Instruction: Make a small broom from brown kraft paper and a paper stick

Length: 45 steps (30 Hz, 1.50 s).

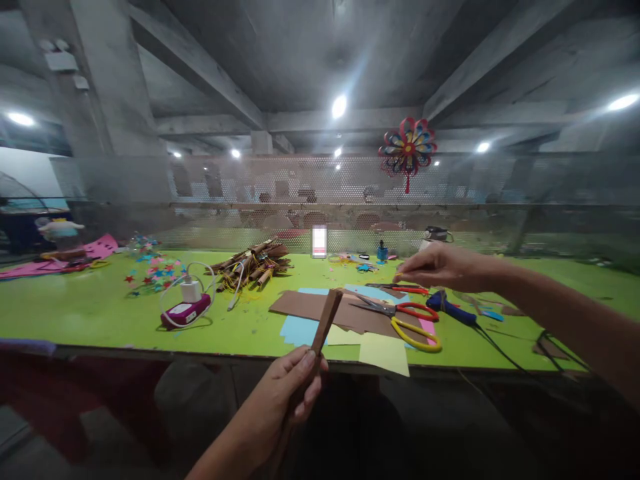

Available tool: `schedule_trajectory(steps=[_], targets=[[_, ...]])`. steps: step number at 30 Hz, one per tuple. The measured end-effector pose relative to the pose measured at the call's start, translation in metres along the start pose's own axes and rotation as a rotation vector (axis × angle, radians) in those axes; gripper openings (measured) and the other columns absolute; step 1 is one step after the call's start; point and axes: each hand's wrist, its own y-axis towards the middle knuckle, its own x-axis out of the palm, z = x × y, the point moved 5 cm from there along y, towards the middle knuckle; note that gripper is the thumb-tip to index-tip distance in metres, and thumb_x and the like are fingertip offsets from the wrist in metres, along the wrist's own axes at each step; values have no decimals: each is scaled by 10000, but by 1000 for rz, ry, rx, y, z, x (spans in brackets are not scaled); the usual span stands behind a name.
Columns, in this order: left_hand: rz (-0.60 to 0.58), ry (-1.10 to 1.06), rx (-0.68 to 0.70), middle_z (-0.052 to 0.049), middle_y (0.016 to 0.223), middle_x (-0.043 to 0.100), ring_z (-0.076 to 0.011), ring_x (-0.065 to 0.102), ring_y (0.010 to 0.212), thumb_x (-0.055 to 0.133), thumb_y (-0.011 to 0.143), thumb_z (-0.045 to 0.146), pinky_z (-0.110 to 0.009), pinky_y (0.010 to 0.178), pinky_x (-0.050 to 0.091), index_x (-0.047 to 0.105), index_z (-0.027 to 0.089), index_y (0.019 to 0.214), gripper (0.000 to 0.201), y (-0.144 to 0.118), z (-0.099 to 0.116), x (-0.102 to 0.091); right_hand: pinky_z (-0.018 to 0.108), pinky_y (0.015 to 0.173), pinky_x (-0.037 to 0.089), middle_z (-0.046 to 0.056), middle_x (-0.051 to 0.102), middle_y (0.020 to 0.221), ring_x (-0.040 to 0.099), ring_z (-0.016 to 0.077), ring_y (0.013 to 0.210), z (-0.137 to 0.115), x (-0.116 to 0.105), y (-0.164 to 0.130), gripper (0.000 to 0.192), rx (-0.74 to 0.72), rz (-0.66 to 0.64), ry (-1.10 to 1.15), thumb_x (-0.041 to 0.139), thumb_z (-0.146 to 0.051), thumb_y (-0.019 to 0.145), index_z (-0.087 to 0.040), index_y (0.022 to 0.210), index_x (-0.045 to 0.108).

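My left hand (295,387) grips a narrow folded strip of brown card (327,322), tilted upward just in front of the table edge. Its fingers are wrapped round the lower part. My right hand (440,267) is raised over the right side of the table, fingertips pinched together. Whatever lies between those fingertips is too small to make out. Below it are red-handled pliers (407,289) and a blue glue gun (453,309). Scissors (395,311) with one red and one yellow handle lie on brown card sheets (295,303), among blue and yellow paper (384,353).
On the green table (120,313), a pile of brown paper rolls (253,265) lies left of centre. Nearer stands a purple power strip (186,312) with a white charger and cable. Star decorations (155,270) sit behind it. A perforated screen (225,187) holds a flower ornament (409,148).
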Motion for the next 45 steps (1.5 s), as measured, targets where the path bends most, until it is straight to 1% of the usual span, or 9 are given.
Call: schedule_trajectory(steps=[6,12,18,24,28,32,35,38,45], targets=[[59,113,91,53,548,404,-55,258,454,477,857,513,-202,432,153,543,156,829,364,1,-1,6,349,822,440,92,656,1069,587,212,956,-22,12,-6,328,-60,173,-73,550,-412,853,-203,1070,679],[132,316,154,54,544,366,-74,285,472,497,838,521,-210,441,190,527,169,765,361,-6,7,4,305,764,441,63,630,935,567,163,852,-67,45,3,151,-222,368,32,590,-269,836,-180,924,674],[195,619,247,18,634,458,-122,395,595,481,858,472,-225,557,314,584,179,805,315,-15,22,-1,286,671,428,28,575,781,529,137,722,-69,59,6,81,-169,478,121,577,-173,794,-158,719,604],[262,596,222,43,566,398,-116,362,535,481,858,461,-234,527,286,530,187,735,304,-6,13,-9,310,707,481,60,666,756,621,156,721,-43,67,12,112,-7,217,816,605,-253,780,-155,751,557],[285,482,211,48,556,412,-105,368,512,498,845,478,-231,504,277,508,183,713,323,1,6,-9,203,410,354,-25,570,507,497,85,409,-47,87,6,201,106,102,1066,601,-350,800,-169,766,520],[276,298,139,56,556,412,-87,337,472,515,823,514,-223,456,237,519,172,792,343,9,-5,-4,195,388,266,-57,485,450,354,66,367,-66,122,-1,275,133,232,823,467,-413,889,-170,798,561],[257,152,130,56,574,416,-76,333,484,545,809,507,-214,459,236,521,164,811,344,14,-10,1,237,533,378,-9,515,568,492,119,544,-81,155,-4,340,-15,400,538,397,-378,927,-187,673,515],[228,12,140,54,612,428,-68,336,504,546,815,502,-204,472,246,535,160,864,346,17,-11,3,269,622,406,38,603,730,567,160,659,-81,188,-5,259,-70,453,346,348,-295,943,-200,790,533],[190,-164,132,47,657,416,-66,345,527,453,849,560,-196,492,285,523,157,1051,457,22,-9,6,272,537,315,34,589,638,555,153,550,-76,221,-10,291,-53,482,-44,301,-222,946,-201,729,495]])
